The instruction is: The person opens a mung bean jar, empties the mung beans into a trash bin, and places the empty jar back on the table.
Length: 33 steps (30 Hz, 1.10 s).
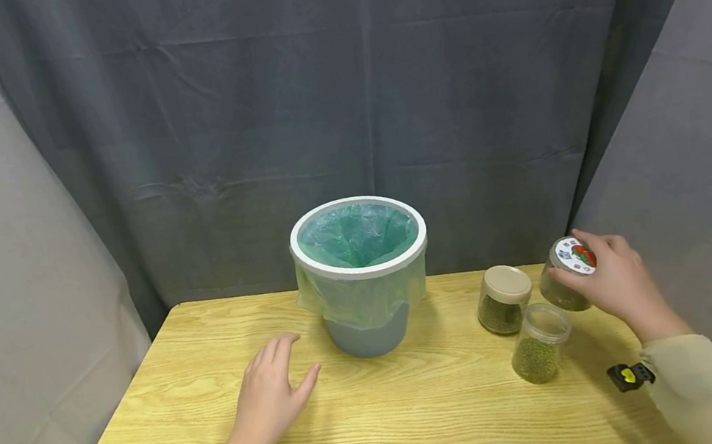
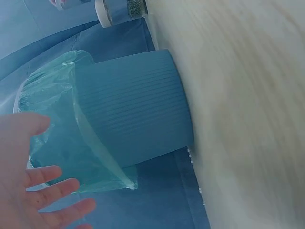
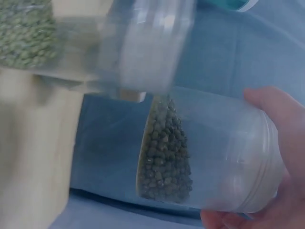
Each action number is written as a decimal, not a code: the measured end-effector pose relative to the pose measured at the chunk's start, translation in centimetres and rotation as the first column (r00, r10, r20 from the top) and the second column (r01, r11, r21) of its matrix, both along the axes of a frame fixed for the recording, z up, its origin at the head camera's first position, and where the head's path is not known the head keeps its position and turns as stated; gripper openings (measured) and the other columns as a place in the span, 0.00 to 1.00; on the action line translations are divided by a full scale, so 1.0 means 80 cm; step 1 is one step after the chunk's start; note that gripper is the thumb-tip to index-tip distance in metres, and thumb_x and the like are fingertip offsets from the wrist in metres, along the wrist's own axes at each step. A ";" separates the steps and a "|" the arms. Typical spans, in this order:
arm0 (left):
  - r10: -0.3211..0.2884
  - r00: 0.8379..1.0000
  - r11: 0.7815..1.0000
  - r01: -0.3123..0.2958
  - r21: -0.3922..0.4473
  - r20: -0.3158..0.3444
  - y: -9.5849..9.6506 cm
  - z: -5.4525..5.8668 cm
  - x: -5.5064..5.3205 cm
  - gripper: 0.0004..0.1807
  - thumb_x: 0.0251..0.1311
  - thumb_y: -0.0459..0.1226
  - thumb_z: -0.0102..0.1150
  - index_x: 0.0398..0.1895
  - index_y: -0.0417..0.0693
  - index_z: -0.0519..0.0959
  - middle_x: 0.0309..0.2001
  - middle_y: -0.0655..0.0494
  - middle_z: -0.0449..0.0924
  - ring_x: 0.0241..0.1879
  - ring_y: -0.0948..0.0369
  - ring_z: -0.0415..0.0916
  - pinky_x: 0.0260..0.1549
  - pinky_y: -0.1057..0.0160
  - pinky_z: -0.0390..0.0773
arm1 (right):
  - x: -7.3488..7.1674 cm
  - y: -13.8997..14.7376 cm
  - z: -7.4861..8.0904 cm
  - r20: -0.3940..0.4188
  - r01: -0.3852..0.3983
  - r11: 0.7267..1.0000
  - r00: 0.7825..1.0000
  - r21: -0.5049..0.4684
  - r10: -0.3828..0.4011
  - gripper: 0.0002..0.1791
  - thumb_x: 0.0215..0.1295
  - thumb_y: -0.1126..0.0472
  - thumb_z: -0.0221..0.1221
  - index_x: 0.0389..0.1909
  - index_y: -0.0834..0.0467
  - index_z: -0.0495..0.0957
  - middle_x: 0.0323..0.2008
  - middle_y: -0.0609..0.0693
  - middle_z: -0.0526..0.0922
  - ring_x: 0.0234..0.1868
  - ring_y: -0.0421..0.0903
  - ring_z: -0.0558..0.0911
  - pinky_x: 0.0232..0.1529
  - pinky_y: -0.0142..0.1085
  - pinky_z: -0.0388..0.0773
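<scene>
My right hand (image 1: 613,279) grips a clear jar (image 3: 214,148) by its lid end, thumb and fingers on opposite sides. Small dark greenish grains fill its lower part, and its lid (image 1: 576,256) bears a round white label with a red picture. In the right wrist view the jar's base appears raised off the table. Close by stand a jar of green beans (image 1: 536,357) with a clear top and a beige-lidded jar (image 1: 505,304) of dark contents. My left hand (image 1: 267,396), fingers spread and holding nothing, hovers in front of the lined bin (image 1: 370,335), to its left.
A pale green bag lines the bin and hangs over its white rim (image 1: 362,273). The wood-grained table (image 1: 420,421) ends at a grey curtain (image 1: 340,90) behind, with lighter cloth on both sides.
</scene>
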<state>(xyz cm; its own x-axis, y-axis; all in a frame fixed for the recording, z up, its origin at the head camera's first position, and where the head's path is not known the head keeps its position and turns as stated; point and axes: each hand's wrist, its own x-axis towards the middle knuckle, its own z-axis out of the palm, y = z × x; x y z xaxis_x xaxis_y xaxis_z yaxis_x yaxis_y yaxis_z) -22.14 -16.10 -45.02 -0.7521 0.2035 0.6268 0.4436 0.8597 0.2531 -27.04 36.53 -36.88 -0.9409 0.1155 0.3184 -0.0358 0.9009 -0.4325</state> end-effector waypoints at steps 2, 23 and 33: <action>-0.007 1.000 1.000 0.007 0.005 -0.001 0.000 0.005 -0.001 0.30 0.56 0.46 0.76 0.58 0.41 0.78 0.51 0.46 0.83 0.50 0.47 0.83 0.48 0.44 0.83 | 0.001 -0.005 0.007 -0.015 -0.006 1.000 1.000 0.004 0.006 0.52 0.66 0.34 0.63 0.80 0.61 0.56 0.65 0.80 0.59 0.59 0.81 0.64 0.43 0.66 0.70; -0.079 0.997 0.987 0.077 0.139 0.011 0.009 0.044 -0.002 0.33 0.59 0.49 0.73 0.62 0.43 0.75 0.54 0.46 0.80 0.53 0.47 0.81 0.53 0.45 0.81 | 0.027 -0.086 0.054 -0.107 -0.117 0.993 0.987 0.002 0.116 0.51 0.62 0.32 0.66 0.79 0.53 0.62 0.66 0.71 0.66 0.59 0.70 0.69 0.43 0.57 0.72; -0.143 0.986 0.951 0.111 0.290 0.089 0.028 0.067 0.003 0.37 0.58 0.48 0.75 0.67 0.46 0.71 0.62 0.50 0.77 0.60 0.50 0.77 0.56 0.44 0.79 | 0.044 -0.129 0.060 -0.207 -0.214 0.977 0.956 -0.018 0.206 0.45 0.61 0.38 0.70 0.75 0.51 0.68 0.63 0.65 0.71 0.56 0.65 0.73 0.43 0.54 0.72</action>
<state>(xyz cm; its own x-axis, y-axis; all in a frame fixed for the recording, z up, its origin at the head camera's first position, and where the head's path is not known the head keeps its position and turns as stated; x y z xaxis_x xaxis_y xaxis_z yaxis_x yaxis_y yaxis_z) -21.89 -13.87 -39.67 -0.7978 0.1279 0.5891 0.5011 0.6841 0.5300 -23.54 26.24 -32.10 -0.8615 -0.0614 0.5040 -0.3128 0.8461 -0.4316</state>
